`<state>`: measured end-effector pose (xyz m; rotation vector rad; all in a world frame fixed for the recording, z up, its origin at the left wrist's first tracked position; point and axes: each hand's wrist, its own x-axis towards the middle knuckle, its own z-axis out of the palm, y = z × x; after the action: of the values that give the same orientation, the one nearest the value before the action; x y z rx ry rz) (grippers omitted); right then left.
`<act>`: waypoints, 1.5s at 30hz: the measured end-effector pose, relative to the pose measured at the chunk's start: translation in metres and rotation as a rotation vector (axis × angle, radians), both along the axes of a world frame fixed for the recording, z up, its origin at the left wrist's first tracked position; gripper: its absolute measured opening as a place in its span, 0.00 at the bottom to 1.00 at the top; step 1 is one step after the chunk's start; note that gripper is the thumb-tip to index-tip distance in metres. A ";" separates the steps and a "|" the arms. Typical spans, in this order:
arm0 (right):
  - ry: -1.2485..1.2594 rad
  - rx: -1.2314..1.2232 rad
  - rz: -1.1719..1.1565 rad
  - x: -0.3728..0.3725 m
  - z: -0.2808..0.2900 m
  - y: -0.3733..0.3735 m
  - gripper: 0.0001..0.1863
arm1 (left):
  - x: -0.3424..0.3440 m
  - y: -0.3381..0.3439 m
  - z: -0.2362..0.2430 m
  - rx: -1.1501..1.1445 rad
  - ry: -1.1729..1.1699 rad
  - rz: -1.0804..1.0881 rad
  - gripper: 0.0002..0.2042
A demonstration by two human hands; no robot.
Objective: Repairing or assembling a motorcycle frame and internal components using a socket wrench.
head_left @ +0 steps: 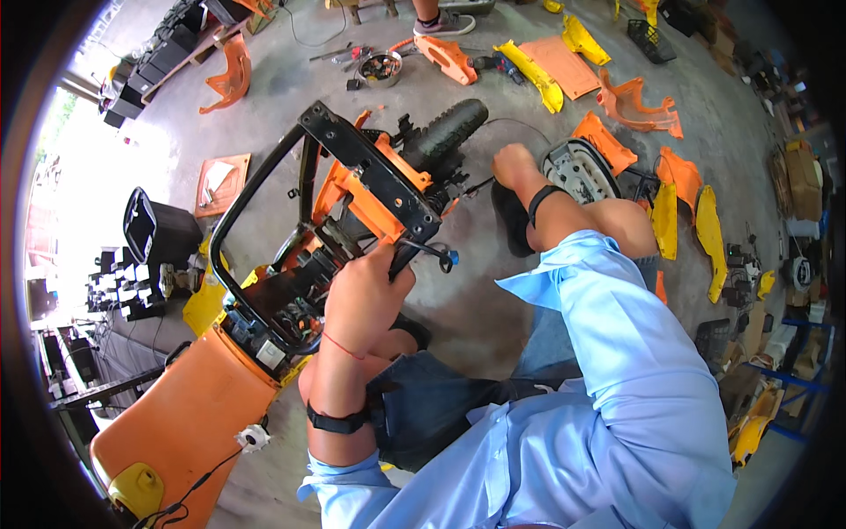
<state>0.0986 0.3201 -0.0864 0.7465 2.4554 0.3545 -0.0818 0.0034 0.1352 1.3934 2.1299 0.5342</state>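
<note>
A partly stripped vehicle with a black tubular frame point(231, 225), orange plastic parts point(368, 198) and a knobby black tire point(449, 132) lies in front of me, left of centre. My left hand point(368, 295) is curled around the frame near its crosswise black plate point(370, 167). A short cable with a blue end point(450, 258) sticks out beside that hand. My right hand point(514, 167) is closed in a fist to the right of the tire. A thin dark rod point(479, 187) runs from the fist toward the wheel; its grip is hidden by my fingers.
Orange panels point(564, 66) and yellow panels point(711, 242) lie scattered on the concrete floor. A grey-white housing point(580, 172) stands by my right forearm. A metal bowl of small parts point(381, 68) is ahead; a black bin point(159, 225) stands left. Another person's shoe point(445, 24) shows at the top.
</note>
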 end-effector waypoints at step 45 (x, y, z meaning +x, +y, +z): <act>-0.069 -0.573 -0.401 0.071 -0.077 -0.245 0.17 | -0.010 0.006 -0.001 0.049 0.030 -0.040 0.18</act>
<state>0.1698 0.0750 -0.1638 0.9125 2.1088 -0.4486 -0.0914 0.0095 0.1343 1.4765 2.1207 0.5561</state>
